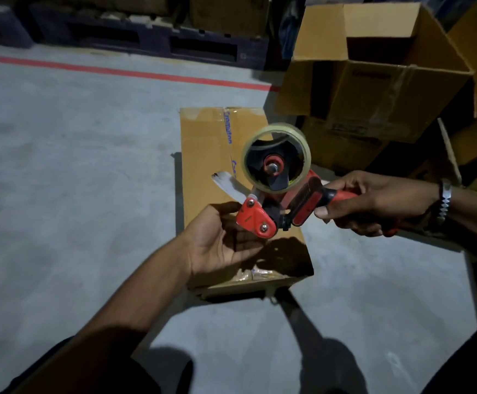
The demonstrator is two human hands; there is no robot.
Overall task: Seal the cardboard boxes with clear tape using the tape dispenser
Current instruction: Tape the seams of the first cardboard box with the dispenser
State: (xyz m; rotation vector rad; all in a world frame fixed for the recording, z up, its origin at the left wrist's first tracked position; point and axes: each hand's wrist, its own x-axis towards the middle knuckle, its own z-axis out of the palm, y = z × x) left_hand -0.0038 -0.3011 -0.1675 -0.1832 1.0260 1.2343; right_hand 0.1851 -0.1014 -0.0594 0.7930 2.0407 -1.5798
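A person's right hand [379, 204] grips the red-and-black handle of a tape dispenser [277, 194], fingers curled firmly round it, holding the tool in the air over a closed cardboard box [203, 143] that stands on the grey concrete floor [75, 166]. The right forearm reaches in from the right edge, a metal bracelet [444, 203] at the wrist. The left hand [223, 240] is raised palm-up just below the dispenser's red front guard, its fingers loosely spread and partly tucked behind the guard; whether they touch it cannot be told. A roll of clear tape [277, 157] sits on the dispenser's hub, and a short loose tail of tape [228, 186] sticks out to the left, above the left thumb.

The dispenser and both hands cover much of the box top; blue lettering on it is only partly readable. Its near end lies in shadow, where crumpled tape shows faintly. Behind and to the right, an open cardboard box [373, 72] rests on other cartons, partly cut off by the frame. A red line [118, 71] crosses the floor before dark pallets [135, 38]. A small object at the left edge is too cropped to identify.
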